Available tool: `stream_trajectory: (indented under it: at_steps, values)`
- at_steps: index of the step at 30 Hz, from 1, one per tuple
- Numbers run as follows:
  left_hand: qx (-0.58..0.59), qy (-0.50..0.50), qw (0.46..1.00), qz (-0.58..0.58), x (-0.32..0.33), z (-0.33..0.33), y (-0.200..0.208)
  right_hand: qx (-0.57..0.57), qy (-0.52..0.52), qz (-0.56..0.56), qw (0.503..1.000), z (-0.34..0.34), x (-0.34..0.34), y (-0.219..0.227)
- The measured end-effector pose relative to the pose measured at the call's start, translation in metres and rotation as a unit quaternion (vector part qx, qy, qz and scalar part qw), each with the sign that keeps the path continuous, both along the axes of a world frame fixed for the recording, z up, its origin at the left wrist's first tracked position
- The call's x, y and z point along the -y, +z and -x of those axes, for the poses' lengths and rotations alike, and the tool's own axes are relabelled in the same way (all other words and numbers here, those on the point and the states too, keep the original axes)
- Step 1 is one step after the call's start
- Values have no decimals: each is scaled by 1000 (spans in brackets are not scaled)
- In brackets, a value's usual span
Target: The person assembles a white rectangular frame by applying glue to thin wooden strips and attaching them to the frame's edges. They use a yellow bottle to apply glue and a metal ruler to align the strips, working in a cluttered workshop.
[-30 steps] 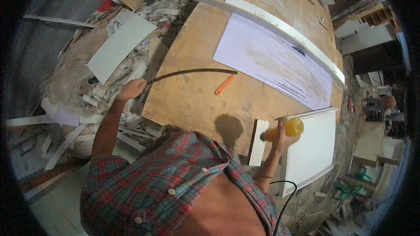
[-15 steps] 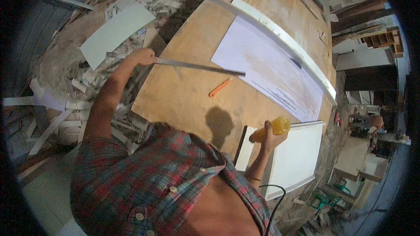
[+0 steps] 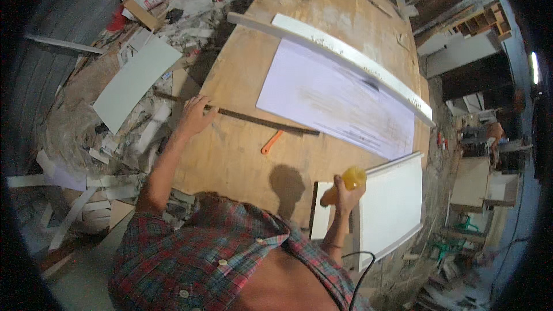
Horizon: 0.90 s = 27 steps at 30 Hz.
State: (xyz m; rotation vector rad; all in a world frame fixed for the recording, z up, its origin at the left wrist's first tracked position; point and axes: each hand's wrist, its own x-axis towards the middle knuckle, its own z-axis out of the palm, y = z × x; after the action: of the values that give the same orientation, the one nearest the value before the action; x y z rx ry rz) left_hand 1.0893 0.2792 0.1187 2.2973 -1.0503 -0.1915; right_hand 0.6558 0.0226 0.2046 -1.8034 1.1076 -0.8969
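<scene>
My left hand (image 3: 197,117) rests over the left part of a long, narrow dark strip (image 3: 268,124), with its fingers stretched out and touching it. The strip lies across the wooden board (image 3: 236,167), beside the near edge of a pale lilac sheet (image 3: 288,92), its left end sticking out past the board. In my right hand (image 3: 345,198) is a yellow bottle (image 3: 355,177), tilted, the fingers wrapped round it. Between the hands, just below the strip, an orange utility knife (image 3: 271,143) lies on the board.
A long white beam (image 3: 351,55) crosses the lilac sheet's far side. White panels (image 3: 391,213) stand at the right, near my right arm. Scraps and a pale green panel (image 3: 136,83) cover the floor at left. A black cable (image 3: 368,259) curves by my right side.
My left hand has moved right and nearer with the strip, which now shows a dark side and lies beside the lilac sheet. Its fingers have loosened. The right hand still holds the bottle.
</scene>
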Motion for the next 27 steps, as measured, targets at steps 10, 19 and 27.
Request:
stream_trajectory:
  at_steps: [10, 19, 27]
  values:
    - [-683, 38, 729, -5, 132, 163, -35, -83, 158, -120, 977, -68, 34, -6]
    - [-794, 86, 602, 19, 197, 202, -60, -167, 245, -257, 920, -97, 94, -87]
    - [-639, 179, 739, 117, 193, 213, -72, -184, 283, -276, 900, -102, 77, -58]
